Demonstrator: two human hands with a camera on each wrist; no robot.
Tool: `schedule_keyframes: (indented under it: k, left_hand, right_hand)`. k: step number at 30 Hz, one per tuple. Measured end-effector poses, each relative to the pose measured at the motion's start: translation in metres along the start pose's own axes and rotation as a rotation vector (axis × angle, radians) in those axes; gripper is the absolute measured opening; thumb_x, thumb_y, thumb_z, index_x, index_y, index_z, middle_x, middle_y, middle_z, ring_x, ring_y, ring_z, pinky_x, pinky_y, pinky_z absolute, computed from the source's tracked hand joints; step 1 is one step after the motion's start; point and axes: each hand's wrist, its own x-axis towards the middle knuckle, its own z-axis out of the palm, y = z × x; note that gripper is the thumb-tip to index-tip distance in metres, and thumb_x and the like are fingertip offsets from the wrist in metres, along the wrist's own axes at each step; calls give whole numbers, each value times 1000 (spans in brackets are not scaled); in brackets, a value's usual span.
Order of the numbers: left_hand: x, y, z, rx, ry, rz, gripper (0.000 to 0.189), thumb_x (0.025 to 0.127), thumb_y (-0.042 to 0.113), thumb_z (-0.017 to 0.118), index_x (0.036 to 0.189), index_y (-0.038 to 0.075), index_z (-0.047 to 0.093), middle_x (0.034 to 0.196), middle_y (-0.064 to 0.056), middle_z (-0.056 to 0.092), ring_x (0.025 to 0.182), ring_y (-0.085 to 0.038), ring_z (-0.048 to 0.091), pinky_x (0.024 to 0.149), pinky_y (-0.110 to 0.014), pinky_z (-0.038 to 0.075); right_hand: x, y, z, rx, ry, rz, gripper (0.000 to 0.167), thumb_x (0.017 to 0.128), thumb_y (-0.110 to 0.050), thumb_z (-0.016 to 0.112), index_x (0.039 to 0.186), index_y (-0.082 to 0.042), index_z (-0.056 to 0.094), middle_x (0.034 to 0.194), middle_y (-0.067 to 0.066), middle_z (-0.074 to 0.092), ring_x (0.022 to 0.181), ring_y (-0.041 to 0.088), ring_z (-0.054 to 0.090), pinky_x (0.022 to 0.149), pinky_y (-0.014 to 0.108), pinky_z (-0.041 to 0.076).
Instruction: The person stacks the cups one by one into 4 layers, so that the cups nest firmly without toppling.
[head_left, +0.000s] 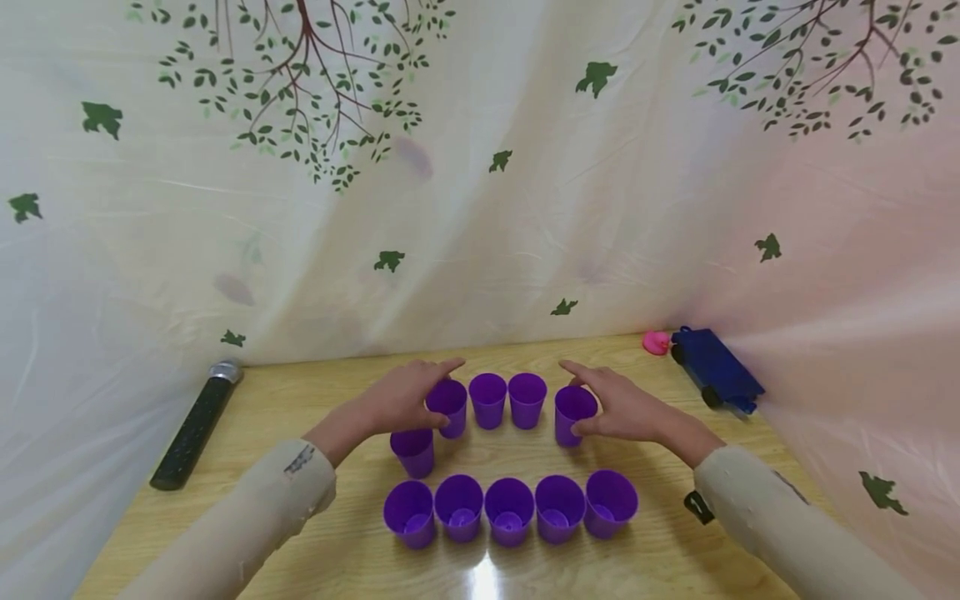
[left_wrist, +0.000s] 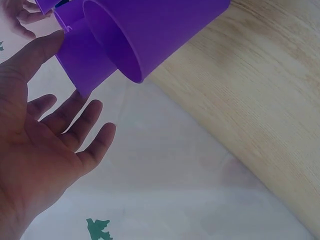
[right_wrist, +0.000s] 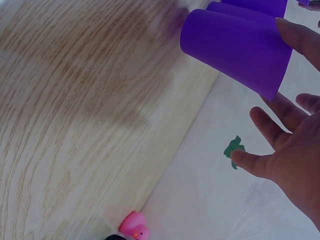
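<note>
The front row [head_left: 510,521] of five purple cups stands nearest on the wooden table [head_left: 337,558], with all its cups mouth up. Just behind the left end of the front row is a lone cup [head_left: 414,458], partly under the left arm.

Farther behind the front row, on its right side, the right hand [head_left: 628,408] pinches the right cup [head_left: 566,417] between thumb and finger at the rim. A bit farther back, behind the front row's left side, the left hand [head_left: 399,402] holds the left cup [head_left: 452,402] the same way. I cannot tell how hard either hand squeezes. Two back cups [head_left: 488,407] stand straight behind the front row, between the hands, and nothing touches them.

I think the step now is putting cups in place at the back. The right cup has a wider gap beside it than the left one, so the next move may call for a small slide inward. Then both hands would need to let go gently, so no cup tips.

Well left of the front row lies a black microphone [head_left: 195,433]. Far behind and to its right are a blue toy car [head_left: 712,362] and a pink duck [head_left: 656,342].
</note>
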Motion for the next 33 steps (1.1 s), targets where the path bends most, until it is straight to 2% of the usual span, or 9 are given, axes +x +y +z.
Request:
schedule_keyframes:
  k: [22,33]
  left_hand:
    - [12,-15,3,-4,-30,-60,86,83,28,80,155,9,36,135,-15,63,126,-37,56,103,-51,49]
    - [17,-22,8,-1,-35,-63,86,84,28,80,155,8,36,137,-16,62,127,-37,56,105,-51,48]
  right_hand:
    - [14,8,-1,35,-8,34,96,79,-25,83,156,-5,30,128,15,64,127,40,53,108,62,40]
    - [18,10,-1,57,-23,71,95,81,-26,82,157,-7,28,132,16,62,131,43,49,109,64,38]
